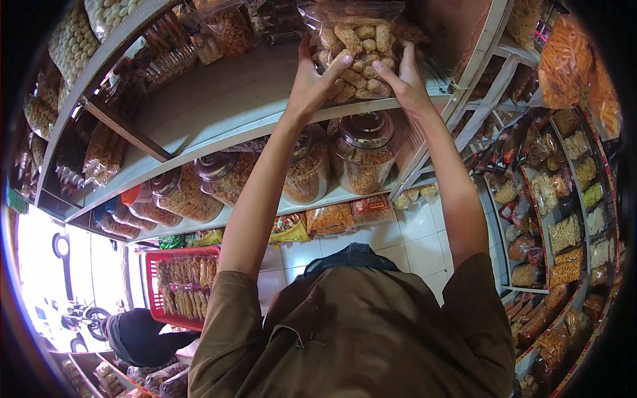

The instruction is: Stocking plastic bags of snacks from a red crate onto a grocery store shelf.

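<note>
Both my hands hold a clear plastic bag of sesame-coated snack pieces (366,37) by its two sides, at the front edge of a shelf. My left hand (318,74) grips the bag's left side, its thumb across the front. On the opposite side is my right hand (404,79), thumb pressed on the front and fingers at the edge. The fingers behind the bag are partly hidden. Beneath the shelf edge (278,124) stand clear jars with metal lids, one (366,154) right below the bag. Whether the bag rests on the shelf I cannot tell.
More bagged snacks (226,30) stand at the back of the shelf. A red plastic basket (152,288) of packed snacks is at lower left, beside a person in dark clothing (139,338). Racks of bagged snacks (565,234) curve along the right. Packets (328,219) lie under the jar shelf.
</note>
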A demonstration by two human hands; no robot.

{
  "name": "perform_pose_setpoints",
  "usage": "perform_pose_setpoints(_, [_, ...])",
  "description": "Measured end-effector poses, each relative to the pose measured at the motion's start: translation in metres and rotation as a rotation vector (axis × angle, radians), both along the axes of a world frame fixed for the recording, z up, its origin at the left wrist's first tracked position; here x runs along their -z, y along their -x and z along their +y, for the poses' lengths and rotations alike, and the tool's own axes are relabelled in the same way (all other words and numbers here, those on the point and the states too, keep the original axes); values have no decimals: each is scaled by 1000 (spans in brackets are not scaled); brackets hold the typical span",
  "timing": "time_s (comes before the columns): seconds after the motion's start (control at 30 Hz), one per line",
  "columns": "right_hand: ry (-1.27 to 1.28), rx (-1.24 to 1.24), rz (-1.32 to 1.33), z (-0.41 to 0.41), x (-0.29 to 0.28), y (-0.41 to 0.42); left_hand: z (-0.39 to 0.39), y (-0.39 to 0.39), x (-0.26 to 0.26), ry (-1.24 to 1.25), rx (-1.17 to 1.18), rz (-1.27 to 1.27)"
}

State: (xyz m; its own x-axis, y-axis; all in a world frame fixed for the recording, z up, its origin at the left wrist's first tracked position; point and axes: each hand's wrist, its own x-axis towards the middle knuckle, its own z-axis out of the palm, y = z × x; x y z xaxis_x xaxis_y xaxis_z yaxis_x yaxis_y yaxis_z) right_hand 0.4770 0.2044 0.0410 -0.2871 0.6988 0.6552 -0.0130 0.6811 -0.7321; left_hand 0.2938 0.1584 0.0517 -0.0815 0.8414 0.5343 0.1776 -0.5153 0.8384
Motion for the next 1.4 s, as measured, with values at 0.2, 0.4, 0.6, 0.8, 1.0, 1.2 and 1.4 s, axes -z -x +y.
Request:
perform_pose_setpoints(0.2, [-12,-17,170,-4,0,3,-2,-1,2,-84,-161,114])
perform_pose_setpoints(0.4, [-425,356,406,-23,-3,7,-27,6,6,-221,-278,50])
perform_pose_setpoints(0.6, [-584,139,352,-100,-13,51,-90,46,13,-440,-265,-3])
perform_pose_setpoints(0.8, [-112,-152,148,-140,46,131,-188,107,56,-235,-358,-124])
perform_pose_setpoints(1.0, [315,-411,-66,-196,113,237,-300,203,109,83,-637,-97])
perform_pose_setpoints(1.2, [675,-581,-170,-275,186,369,-403,325,152,291,-798,-146])
perform_pose_setpoints(1.4, [837,-570,-232,-341,282,508,-471,455,216,477,-962,-45])
